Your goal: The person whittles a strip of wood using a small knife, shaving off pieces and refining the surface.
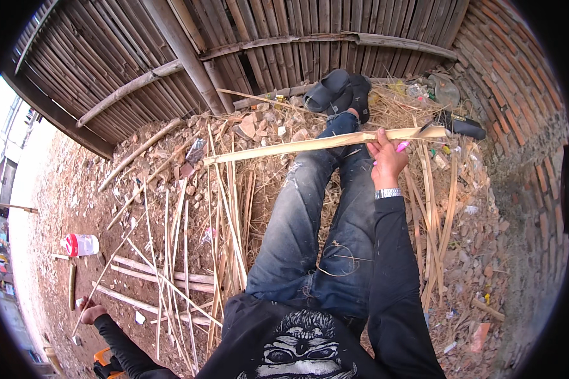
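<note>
A wide, pale split bamboo strip [284,149] lies crosswise over my legs. Near its right end my right hand [387,163] grips a knife with a pink handle [401,146], and its fingers also press on the strip. The dark blade [425,126] rests against the strip's right end. Far out to the left, my left hand [92,311] is closed around a thin bamboo stick [112,259], which slants up and to the right.
Several split bamboo strips [234,215] lie left of my legs, more strips [433,221] to the right. Bamboo poles [164,271] lie near a white bucket with a red lid [82,244]. A bamboo wall [284,44] stands ahead; a brick wall [518,69] bounds the right.
</note>
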`<state>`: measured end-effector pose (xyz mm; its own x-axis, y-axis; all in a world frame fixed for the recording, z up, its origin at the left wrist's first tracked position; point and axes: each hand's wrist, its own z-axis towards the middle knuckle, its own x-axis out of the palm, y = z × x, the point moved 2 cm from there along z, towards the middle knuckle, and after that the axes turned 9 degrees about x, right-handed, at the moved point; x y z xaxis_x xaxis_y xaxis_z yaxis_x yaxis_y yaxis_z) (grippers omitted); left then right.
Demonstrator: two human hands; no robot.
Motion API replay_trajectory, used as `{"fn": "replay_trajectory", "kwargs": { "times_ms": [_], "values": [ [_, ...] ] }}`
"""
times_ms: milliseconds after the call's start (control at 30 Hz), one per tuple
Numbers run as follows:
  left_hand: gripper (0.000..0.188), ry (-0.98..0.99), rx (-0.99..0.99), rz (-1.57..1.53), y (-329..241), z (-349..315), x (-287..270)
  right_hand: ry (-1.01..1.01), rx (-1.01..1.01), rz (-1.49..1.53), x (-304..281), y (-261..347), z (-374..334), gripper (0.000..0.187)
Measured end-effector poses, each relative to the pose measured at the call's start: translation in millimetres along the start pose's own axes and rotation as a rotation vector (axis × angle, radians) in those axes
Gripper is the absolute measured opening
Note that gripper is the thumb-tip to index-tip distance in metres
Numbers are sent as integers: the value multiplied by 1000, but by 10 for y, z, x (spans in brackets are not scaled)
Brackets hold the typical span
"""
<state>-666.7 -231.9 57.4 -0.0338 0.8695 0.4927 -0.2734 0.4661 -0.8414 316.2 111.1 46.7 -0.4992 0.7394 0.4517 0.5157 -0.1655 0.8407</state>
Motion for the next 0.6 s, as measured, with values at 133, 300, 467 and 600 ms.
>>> {"fn": "replay_trajectory", "kwargs": {
  "times_ms": [133,300,467,600],
  "values": [
    [40,-255,-518,399,959,-1003,-903,102,-152,-99,-165,300,-68,41],
    [46,530,-752,549,888,-4495,-171,262,-474,-422,153,257,-594,52],
    [27,1600,340,141,-264,-6229,1273,365,-866,-744,335,154,-976,35],
    [40,1818,535,-13,-525,-6824,1924,479,-1031,-822,385,42,-1109,20]
  ]
}}
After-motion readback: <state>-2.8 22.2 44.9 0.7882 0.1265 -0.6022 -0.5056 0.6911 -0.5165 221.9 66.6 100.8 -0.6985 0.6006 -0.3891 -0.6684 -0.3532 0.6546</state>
